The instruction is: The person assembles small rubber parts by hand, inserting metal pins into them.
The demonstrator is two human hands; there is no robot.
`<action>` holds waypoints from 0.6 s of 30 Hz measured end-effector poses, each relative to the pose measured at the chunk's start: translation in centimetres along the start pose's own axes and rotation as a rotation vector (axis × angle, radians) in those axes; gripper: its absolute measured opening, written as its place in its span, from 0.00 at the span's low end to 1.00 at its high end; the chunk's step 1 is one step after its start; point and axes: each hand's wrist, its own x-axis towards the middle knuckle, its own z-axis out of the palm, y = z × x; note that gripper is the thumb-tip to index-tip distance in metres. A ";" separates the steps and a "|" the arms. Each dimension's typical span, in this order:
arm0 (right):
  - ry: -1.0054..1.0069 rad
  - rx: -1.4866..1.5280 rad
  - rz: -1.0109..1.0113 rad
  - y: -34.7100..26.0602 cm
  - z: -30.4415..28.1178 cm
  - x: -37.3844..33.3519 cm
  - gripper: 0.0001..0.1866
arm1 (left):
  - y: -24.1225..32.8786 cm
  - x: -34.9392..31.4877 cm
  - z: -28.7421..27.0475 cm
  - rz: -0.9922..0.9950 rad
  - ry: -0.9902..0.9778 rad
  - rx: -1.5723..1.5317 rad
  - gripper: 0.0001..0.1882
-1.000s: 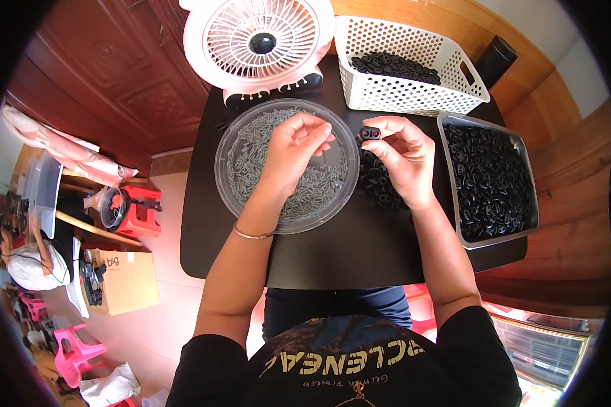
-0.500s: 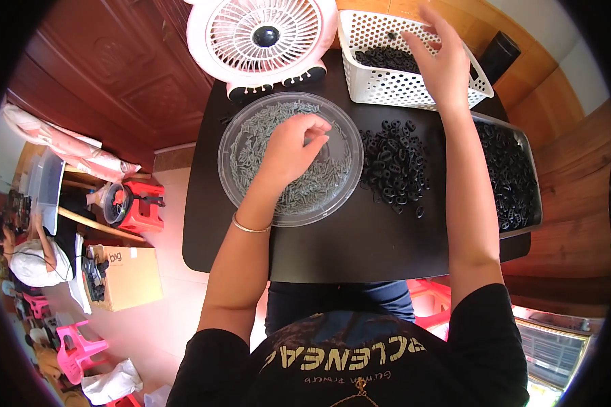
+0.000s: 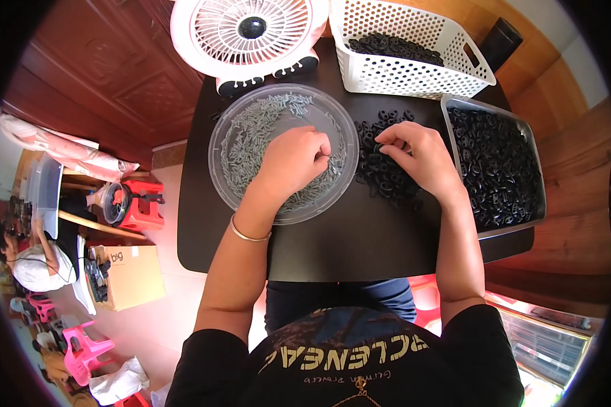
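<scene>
Tub (image 3: 215,183) of clear round plastic sits just left of centre, spread with short, slender grey pieces (image 3: 241,163). Your left hand (image 3: 293,159) is over it, fingers curled in toward the thumb; whether they grip a piece, you cannot tell from here. At centre right, your right hand (image 3: 424,156) is partly closed over a loose pile of small black pieces (image 3: 387,173), thumb and forefinger near each other; any hold between them cannot be made out. More black pieces fill your shallow metal tray (image 3: 447,112) at right and lie inside the white perforated basket (image 3: 414,80) at upper right. Between tub and front edge you have a strip of smooth, dark desk (image 3: 360,251) with rounded corners; a narrow gap parts pile from tray. Some black pieces are oval with holes. Your pink-rimmed fan (image 3: 251,57) stands behind the tub, upper centre left.
</scene>
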 end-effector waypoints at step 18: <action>-0.202 -0.200 -0.170 -0.7 0.7 -0.8 0.07 | 0.2 0.1 -0.3 -0.007 -0.113 -0.145 0.07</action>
